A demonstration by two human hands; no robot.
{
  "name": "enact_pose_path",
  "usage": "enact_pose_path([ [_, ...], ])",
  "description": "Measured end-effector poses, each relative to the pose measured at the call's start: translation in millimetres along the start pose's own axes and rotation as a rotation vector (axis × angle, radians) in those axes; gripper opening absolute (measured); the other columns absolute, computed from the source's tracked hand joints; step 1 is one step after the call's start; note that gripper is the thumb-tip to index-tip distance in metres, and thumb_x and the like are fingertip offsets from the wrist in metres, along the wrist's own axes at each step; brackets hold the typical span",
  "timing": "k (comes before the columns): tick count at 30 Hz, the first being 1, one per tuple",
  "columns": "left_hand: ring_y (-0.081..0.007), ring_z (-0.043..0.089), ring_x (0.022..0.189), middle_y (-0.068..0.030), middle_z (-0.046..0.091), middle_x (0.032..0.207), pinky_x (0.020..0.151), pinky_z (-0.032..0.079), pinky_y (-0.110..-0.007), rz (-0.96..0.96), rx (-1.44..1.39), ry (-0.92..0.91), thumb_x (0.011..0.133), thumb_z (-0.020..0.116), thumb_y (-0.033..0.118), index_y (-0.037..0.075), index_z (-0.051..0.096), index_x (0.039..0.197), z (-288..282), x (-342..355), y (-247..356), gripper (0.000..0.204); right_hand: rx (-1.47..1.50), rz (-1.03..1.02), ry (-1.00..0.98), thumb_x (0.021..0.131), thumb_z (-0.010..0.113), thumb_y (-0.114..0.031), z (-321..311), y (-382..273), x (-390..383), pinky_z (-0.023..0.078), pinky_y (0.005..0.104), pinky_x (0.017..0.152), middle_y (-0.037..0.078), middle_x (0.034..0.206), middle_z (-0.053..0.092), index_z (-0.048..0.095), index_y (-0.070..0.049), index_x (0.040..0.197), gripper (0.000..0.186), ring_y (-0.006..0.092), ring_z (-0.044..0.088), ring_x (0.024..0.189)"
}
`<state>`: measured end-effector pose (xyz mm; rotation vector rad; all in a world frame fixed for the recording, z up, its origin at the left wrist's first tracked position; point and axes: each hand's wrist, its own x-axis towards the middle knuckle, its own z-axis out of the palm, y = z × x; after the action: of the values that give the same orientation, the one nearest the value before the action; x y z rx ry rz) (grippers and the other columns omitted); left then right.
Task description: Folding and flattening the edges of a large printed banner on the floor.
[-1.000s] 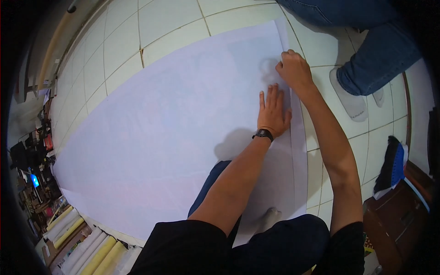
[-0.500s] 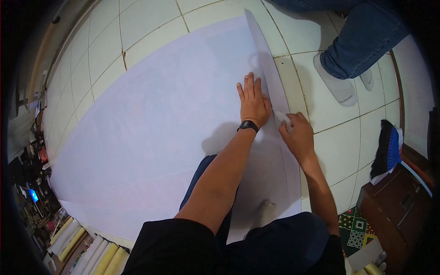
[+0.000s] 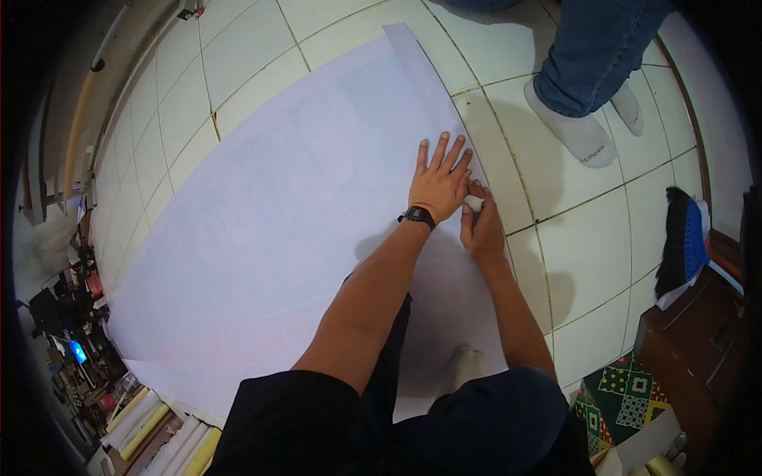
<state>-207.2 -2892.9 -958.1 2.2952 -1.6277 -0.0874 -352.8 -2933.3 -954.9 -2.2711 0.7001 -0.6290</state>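
A large pale lavender-white sheet (image 3: 278, 214) covers the tiled floor, with a narrow folded strip (image 3: 421, 67) along its right edge. Flat on the sheet near that strip lies my left hand (image 3: 440, 176), fingers spread, a dark watch on its wrist. Just right of it and touching its thumb side, my right hand (image 3: 482, 226) grips a small white wad (image 3: 474, 203), perhaps cloth; the fingers hide part of it. It sits at the sheet's right edge.
Another person's socked foot (image 3: 573, 131) rests on the tiles at the upper right. A blue and black broom (image 3: 686, 242) leans by a brown case (image 3: 690, 333). White and yellow rolls (image 3: 147, 428) lie at the lower left. My own foot (image 3: 467, 365) stands on the sheet.
My right hand has moved up and left with the white wad, up against my left hand. The left hand's fingers are spread wider. The raised edge flap now lies flatter.
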Motion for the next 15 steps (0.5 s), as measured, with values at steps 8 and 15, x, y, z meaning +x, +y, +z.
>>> enact_pose_path([
  [8, -0.0303, 0.025, 0.145, -0.0152, 0.033, 0.153, 0.118, 0.016, -0.048, -0.019, 0.003, -0.001, 0.099, 0.038, 0.029, 0.001, 0.034, 0.146, 12, 26, -2, 0.055, -0.031, 0.036, 0.031, 0.09, 0.056, -0.006, 2, 5, -4, 0.037, 0.0453, 0.111, 0.018, 0.133, 0.055, 0.042, 0.002, 0.129, 0.042, 0.0347, 0.052, 0.125],
  [15, -0.0348, 0.019, 0.146, -0.0201, 0.023, 0.157, 0.119, 0.013, -0.048, -0.185, 0.032, 0.071, 0.099, 0.033, 0.039, -0.002, 0.024, 0.149, 22, 128, -77, 0.065, -0.03, -0.001, 0.047, 0.089, 0.056, -0.006, 3, 6, -4, 0.037, 0.0436, 0.112, 0.017, 0.131, 0.058, 0.042, 0.004, 0.129, 0.043, 0.0327, 0.052, 0.126],
])
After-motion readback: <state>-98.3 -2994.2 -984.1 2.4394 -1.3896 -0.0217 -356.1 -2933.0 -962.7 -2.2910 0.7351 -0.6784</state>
